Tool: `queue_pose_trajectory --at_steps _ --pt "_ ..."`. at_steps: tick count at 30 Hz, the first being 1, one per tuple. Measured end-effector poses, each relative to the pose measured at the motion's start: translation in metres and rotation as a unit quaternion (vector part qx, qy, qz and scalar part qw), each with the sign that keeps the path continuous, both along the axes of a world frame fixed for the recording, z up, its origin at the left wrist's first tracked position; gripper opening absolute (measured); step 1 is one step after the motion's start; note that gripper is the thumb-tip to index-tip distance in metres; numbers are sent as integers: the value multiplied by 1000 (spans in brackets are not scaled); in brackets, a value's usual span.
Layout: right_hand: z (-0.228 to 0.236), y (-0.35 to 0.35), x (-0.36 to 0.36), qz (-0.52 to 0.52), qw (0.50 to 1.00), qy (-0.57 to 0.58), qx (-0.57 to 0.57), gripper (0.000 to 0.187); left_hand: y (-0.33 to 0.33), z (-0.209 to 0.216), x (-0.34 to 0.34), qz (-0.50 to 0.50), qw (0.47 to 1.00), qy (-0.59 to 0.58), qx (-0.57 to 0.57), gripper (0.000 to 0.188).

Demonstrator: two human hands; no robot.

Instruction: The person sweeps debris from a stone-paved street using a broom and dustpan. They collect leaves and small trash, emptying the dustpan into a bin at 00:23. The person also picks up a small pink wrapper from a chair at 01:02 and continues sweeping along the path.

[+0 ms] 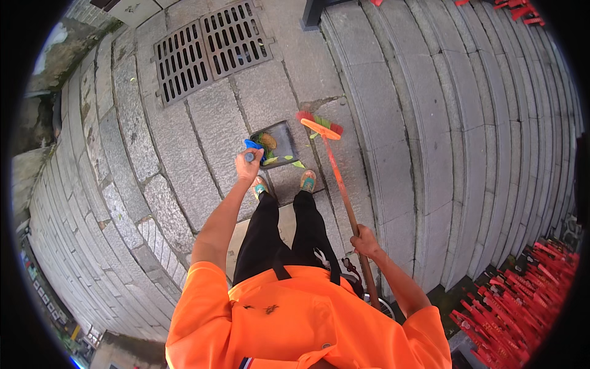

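In front of my feet, my left hand point(247, 166) is closed round the upright handle of a long-handled dustpan point(283, 134). The dustpan's dark grey pan lies on the paving, holding green and yellow leaves point(268, 141) and a brownish clump. Something blue point(251, 144) shows just beyond my left fingers; its kind is unclear. My right hand point(366, 241) grips the orange and brown stick of a broom point(337, 169) at my right side. Its orange head, with red and green bristles, points away from me on the stone, right of the pan and apart from it.
Metal drain grates point(212, 49) are set into the stone paving ahead on the left. Grey stone steps point(424, 123) run along the right. Many red strips point(522, 307) hang at the lower right. A dark post point(311, 15) stands at the top.
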State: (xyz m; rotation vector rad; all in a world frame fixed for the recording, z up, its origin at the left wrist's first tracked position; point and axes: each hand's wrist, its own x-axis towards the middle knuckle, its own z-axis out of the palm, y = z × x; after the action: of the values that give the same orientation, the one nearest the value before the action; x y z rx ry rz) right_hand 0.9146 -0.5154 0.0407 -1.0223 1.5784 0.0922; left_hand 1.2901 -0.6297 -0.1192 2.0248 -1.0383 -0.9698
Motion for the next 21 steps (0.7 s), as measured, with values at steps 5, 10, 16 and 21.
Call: queue_pose_trajectory --at_steps 5,10,16,21 --pt "86 25 7 -217 949 -125 191 26 -6 1 19 -63 998 0 4 15" --pt "115 45 14 -336 910 -132 201 29 -2 -3 55 -108 993 33 -30 16" --pt "122 72 26 -404 892 -91 182 32 4 18 105 -153 986 66 4 16" --pt "93 85 59 -403 890 -82 198 31 4 19 119 -230 972 21 -41 13"
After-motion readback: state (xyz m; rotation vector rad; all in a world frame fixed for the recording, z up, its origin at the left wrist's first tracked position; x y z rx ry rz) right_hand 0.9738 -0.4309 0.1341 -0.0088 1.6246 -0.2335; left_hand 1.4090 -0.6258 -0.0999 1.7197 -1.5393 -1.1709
